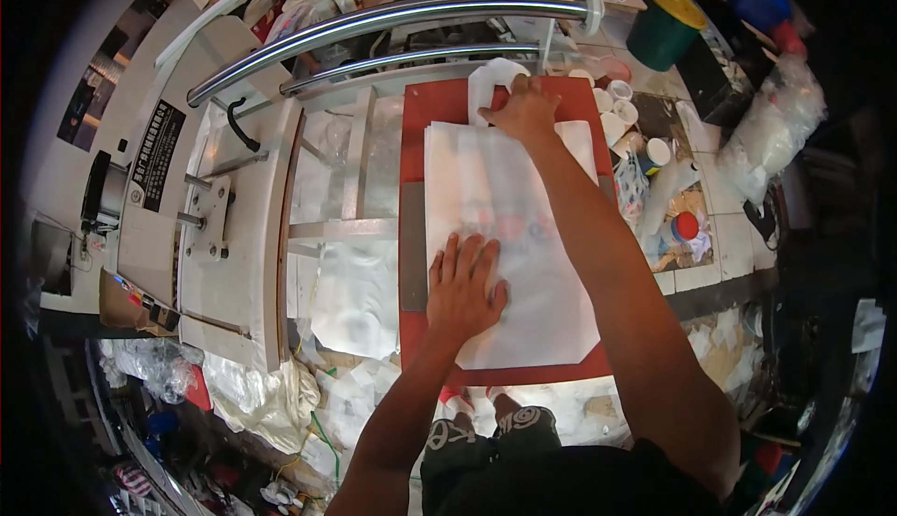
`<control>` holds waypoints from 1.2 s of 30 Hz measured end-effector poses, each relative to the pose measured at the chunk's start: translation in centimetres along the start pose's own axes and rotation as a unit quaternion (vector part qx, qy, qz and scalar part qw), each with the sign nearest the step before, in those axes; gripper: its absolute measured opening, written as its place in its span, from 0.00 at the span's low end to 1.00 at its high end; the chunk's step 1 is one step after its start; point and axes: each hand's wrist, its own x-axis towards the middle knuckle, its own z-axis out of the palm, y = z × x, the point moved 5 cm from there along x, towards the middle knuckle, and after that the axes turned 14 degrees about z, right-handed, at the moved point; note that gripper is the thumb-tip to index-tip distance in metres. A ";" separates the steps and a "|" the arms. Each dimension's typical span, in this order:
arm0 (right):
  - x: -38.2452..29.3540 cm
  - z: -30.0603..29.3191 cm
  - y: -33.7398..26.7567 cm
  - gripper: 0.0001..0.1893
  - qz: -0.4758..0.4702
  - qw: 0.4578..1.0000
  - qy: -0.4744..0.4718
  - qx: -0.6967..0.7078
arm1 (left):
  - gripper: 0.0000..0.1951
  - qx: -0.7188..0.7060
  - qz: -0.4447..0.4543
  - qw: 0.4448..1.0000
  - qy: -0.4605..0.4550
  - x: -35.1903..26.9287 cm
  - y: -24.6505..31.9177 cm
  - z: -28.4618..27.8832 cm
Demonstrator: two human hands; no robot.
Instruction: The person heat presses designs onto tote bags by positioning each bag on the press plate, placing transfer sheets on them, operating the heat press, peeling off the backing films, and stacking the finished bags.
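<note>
White sheets or flat bags lie stacked on a red platen in front of me. A faint reddish print shows through near their middle. My left hand rests flat on the stack, fingers apart, holding nothing. Beyond the stack's far edge, my right hand reaches to a white looped strip, perhaps a bag handle, with its fingers spread; whether they pinch it cannot be made out. A grey pad shows at the left side, partly under the stack.
To the left stands a heat press head with metal rods. Steel bars cross beyond the platen. Open tubs and a green bucket with a yellow lid stand at right. Other people are partly visible at the top left and top right.
</note>
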 end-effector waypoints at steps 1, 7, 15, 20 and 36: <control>-1.4 -1.1 0.5 0.36 0.000 1.000 0.002 -0.002 | 0.30 0.002 -0.004 1.000 0.003 -0.3 -0.1 0.0; -28.1 -11.1 6.7 0.11 -0.050 0.915 -0.257 0.306 | 0.31 -0.007 -0.008 1.000 0.004 -1.6 0.0 0.1; -54.4 -0.2 20.2 0.10 0.111 0.873 -0.456 0.131 | 0.27 -0.082 -0.120 0.936 0.321 -13.7 -4.2 -7.2; -51.1 9.9 20.2 0.17 -0.109 0.978 -0.161 0.081 | 0.34 -0.014 -0.242 0.970 0.001 -39.1 -4.8 1.2; -46.2 24.0 22.3 0.17 -0.039 0.967 -0.188 -0.169 | 0.34 -0.204 -0.434 0.793 -0.376 -74.6 7.0 8.6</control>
